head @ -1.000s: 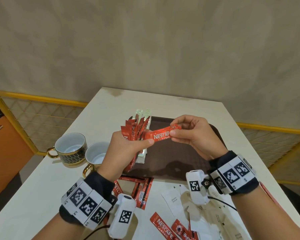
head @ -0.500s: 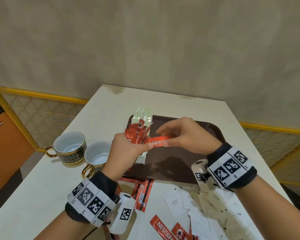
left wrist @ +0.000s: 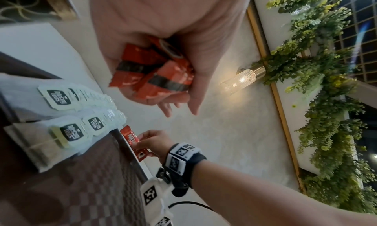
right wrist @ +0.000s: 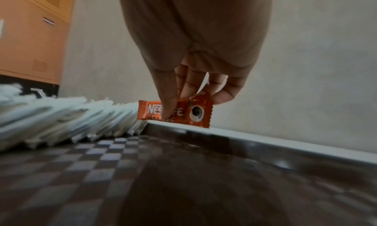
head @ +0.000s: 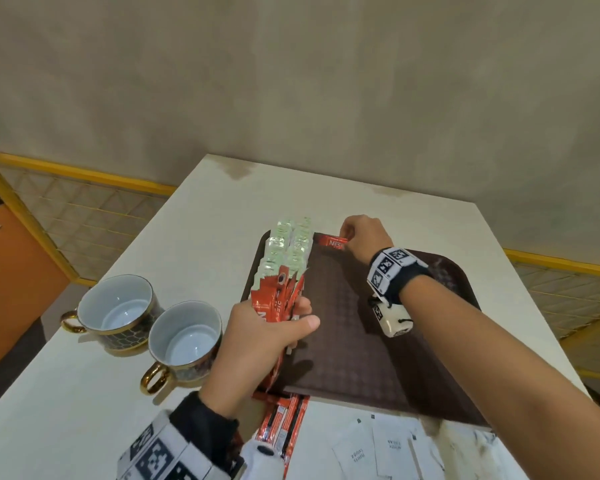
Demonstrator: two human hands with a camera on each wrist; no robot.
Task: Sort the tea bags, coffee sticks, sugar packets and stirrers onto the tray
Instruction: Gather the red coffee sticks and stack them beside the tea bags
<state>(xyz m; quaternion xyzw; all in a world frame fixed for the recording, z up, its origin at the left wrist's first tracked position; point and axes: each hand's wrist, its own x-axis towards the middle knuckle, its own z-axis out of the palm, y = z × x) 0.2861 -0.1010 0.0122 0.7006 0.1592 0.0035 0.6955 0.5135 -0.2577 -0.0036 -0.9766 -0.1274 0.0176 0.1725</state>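
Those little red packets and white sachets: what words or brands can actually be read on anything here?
"NESCAFE CLASSIC": on the red coffee stick pinched by the right hand, partly covered by a finger.
"SIC": on the red coffee sticks bunch gripped by the left hand.
White tea bag tags: dark logo, blurred, unreadable.
White sugar packets: small upside-down print, unreadable.

Tea bags [head: 286,251] in rows along the tray [head: 361,341] left edge, one coffee stick [head: 333,242] just right at the far rim. Two cups [head: 146,323] left of tray; sugar packets [head: 378,448] on the table [head: 84,393] before it.
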